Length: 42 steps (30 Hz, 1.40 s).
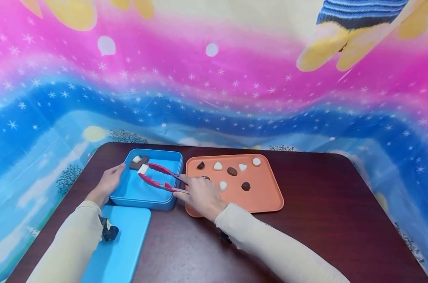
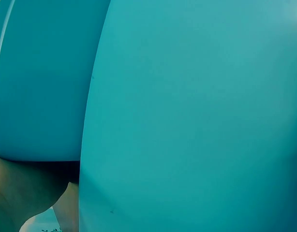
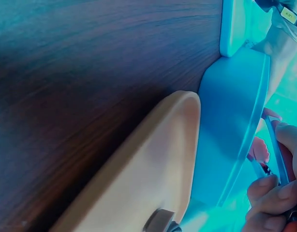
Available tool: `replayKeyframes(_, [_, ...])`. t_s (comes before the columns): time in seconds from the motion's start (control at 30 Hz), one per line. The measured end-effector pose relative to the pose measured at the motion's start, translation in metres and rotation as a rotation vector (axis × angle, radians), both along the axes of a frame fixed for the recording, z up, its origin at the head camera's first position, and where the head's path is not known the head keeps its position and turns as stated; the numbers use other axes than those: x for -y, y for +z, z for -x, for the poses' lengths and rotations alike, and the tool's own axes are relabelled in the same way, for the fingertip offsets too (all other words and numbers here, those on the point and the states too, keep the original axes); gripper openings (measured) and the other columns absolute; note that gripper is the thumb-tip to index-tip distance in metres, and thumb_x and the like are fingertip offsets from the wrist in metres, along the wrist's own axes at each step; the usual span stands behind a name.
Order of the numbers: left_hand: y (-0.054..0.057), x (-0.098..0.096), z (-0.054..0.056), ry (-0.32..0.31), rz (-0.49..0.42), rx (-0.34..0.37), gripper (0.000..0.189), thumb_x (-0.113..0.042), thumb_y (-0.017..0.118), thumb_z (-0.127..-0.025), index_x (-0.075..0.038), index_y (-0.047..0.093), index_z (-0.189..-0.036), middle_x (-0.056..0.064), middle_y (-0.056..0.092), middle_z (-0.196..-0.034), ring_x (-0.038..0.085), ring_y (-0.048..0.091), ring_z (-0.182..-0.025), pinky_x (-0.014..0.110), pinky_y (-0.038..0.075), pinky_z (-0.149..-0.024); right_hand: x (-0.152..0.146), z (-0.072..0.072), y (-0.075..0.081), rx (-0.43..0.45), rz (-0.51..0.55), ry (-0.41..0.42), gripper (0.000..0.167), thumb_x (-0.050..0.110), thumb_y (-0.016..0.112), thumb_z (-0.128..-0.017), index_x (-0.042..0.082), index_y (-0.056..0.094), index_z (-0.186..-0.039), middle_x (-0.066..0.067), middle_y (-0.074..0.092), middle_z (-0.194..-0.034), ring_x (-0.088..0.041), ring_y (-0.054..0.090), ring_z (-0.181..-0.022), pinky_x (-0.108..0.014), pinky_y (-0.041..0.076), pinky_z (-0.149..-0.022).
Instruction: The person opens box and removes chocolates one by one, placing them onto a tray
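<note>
My right hand (image 1: 204, 195) grips a pair of red-tipped tongs (image 1: 158, 169) over the light-blue box (image 1: 171, 202). Between the tong tips sits a white block-shaped piece (image 1: 143, 169), above the box's left half. A brown bar-shaped piece (image 1: 135, 165) and a small white piece (image 1: 136, 159) lie in the far left corner of the box. My left hand (image 1: 109, 182) rests against the box's left wall, its fingertips close to the rim. The left wrist view shows the box wall (image 2: 42, 96) beside part of that hand (image 2: 22, 193).
Right of the box an orange tray (image 1: 267, 196) bears several brown and white chocolate-like pieces, among them a brown oval (image 1: 232, 171) and a round white one (image 1: 256, 161). A flat blue lid (image 1: 129, 243) lies in front of the box, under my left forearm. Printed cloth hangs behind the table.
</note>
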<state>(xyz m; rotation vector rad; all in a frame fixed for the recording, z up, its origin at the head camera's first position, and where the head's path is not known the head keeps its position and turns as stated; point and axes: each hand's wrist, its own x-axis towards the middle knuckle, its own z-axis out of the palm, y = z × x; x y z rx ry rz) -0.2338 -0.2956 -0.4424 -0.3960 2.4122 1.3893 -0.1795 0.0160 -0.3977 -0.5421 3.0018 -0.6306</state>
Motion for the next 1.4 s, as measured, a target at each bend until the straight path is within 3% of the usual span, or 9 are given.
replayKeyframes(0.2, [0.0,0.001,-0.001,-0.015,-0.001,0.0,0.081,-0.064,0.014,-0.104,-0.011,-0.003,-0.162,0.025,-0.002,-0.169,0.054,0.002,-0.154,0.075,0.012,-0.12,-0.008,-0.004,-0.003,0.011,0.049,-0.027,0.064,0.056,0.072,-0.088,0.029,0.059,-0.144,0.005,0.053,-0.058,-0.013,0.047,-0.05,-0.024,0.034,-0.039])
replayKeyframes(0.5, [0.002,0.001,-0.001,-0.03,0.002,-0.004,0.082,-0.065,0.013,-0.104,-0.009,-0.003,-0.162,0.026,-0.003,-0.169,0.055,0.001,-0.153,0.075,0.01,-0.12,-0.026,-0.01,-0.003,-0.027,0.088,-0.023,0.063,0.057,0.073,-0.087,0.03,0.06,-0.142,0.005,0.066,-0.079,-0.006,0.051,-0.057,-0.024,0.04,-0.048])
replayKeyframes(0.67, [0.001,0.002,0.0,-0.029,0.003,-0.004,0.084,-0.066,0.013,-0.103,-0.008,-0.004,-0.162,0.027,-0.002,-0.168,0.056,0.004,-0.153,0.076,0.012,-0.119,-0.04,-0.017,-0.003,-0.017,0.141,-0.026,0.063,0.055,0.074,-0.087,0.028,0.06,-0.143,0.005,0.059,-0.062,-0.01,0.043,-0.047,-0.024,0.035,-0.043])
replayKeyframes(0.8, [0.001,0.003,0.0,-0.035,0.0,-0.002,0.082,-0.064,0.013,-0.104,-0.009,-0.004,-0.162,0.026,-0.003,-0.168,0.055,0.002,-0.153,0.076,0.011,-0.119,-0.051,-0.022,-0.002,-0.013,0.162,-0.04,0.062,0.053,0.075,-0.087,0.028,0.061,-0.142,0.005,0.048,-0.054,-0.014,0.041,-0.049,-0.024,0.032,-0.042])
replayKeyframes(0.93, [0.003,0.002,0.001,-0.038,0.002,-0.007,0.081,-0.064,0.013,-0.104,-0.01,-0.004,-0.162,0.025,-0.004,-0.169,0.055,0.0,-0.153,0.076,0.01,-0.119,-0.061,-0.028,-0.001,-0.04,0.166,-0.061,0.062,0.053,0.077,-0.085,0.028,0.063,-0.14,0.006,0.05,-0.063,-0.013,0.043,-0.056,-0.024,0.034,-0.045])
replayKeyframes(1.13, [0.004,0.001,0.002,-0.03,0.01,-0.004,0.08,-0.063,0.013,-0.104,-0.01,-0.004,-0.162,0.026,-0.003,-0.169,0.054,0.001,-0.153,0.075,0.011,-0.12,-0.078,-0.036,0.001,-0.016,0.167,-0.082,0.065,0.05,0.078,-0.086,0.026,0.059,-0.143,0.004,0.058,-0.072,-0.01,0.043,-0.054,-0.022,0.034,-0.043])
replayKeyframes(1.23, [0.004,0.0,0.001,-0.024,0.005,0.003,0.08,-0.063,0.013,-0.104,-0.01,-0.004,-0.162,0.026,-0.003,-0.169,0.054,0.001,-0.153,0.075,0.011,-0.12,-0.086,-0.039,0.002,-0.01,0.175,-0.096,0.065,0.049,0.078,-0.086,0.024,0.06,-0.143,-0.001,0.074,-0.091,-0.01,0.041,-0.051,-0.022,0.033,-0.042])
replayKeyframes(1.37, [0.003,0.001,0.0,-0.024,0.003,0.007,0.081,-0.064,0.013,-0.104,-0.01,-0.004,-0.162,0.026,-0.002,-0.169,0.055,0.003,-0.153,0.075,0.012,-0.12,-0.097,-0.043,0.003,-0.031,0.168,-0.109,0.064,0.048,0.079,-0.085,0.023,0.062,-0.141,-0.006,0.077,-0.112,-0.009,0.039,-0.05,-0.023,0.032,-0.043])
replayKeyframes(1.4, [0.004,0.001,0.0,-0.025,0.003,0.008,0.081,-0.064,0.013,-0.104,-0.01,-0.004,-0.162,0.026,-0.003,-0.169,0.055,0.003,-0.153,0.075,0.012,-0.12,-0.099,-0.044,0.003,-0.035,0.165,-0.108,0.064,0.047,0.079,-0.085,0.023,0.062,-0.141,-0.006,0.078,-0.109,-0.009,0.04,-0.051,-0.023,0.032,-0.043])
